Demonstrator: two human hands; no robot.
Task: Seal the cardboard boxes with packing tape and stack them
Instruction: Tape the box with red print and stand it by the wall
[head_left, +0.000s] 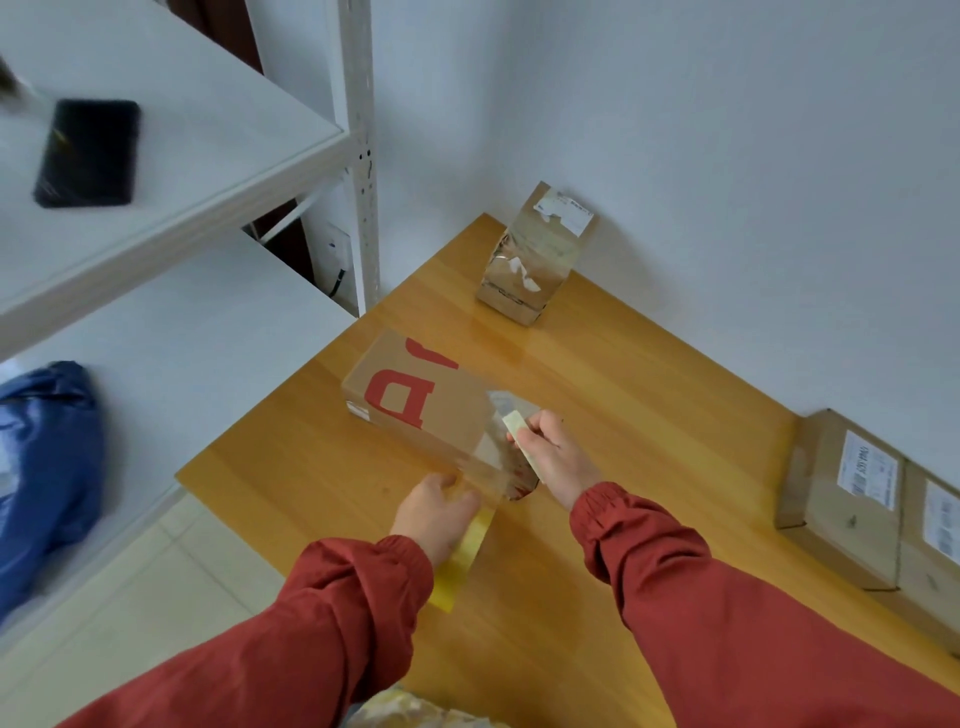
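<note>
Left hand (436, 512): tape (462, 558); right hand (558, 457): tool (514, 422).

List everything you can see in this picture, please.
table: one, orange wood, in the wall corner.
lettered box: one, brown with red letters, mid-table.
taped box: one, brown, glossy, far table edge by wall.
labelled boxes: two, brown, white labels, right side against wall.
shelf unit: one, white, left.
black device: one, black, upper shelf.
bag: one, blue, lower shelf.
tape roll: one, yellowish, held over near table edge.
pale tool: one, cream, held beside lettered box.
left hand: one, red sleeve, grips tape roll.
right hand: one, red sleeve, pinches pale tool.
</note>
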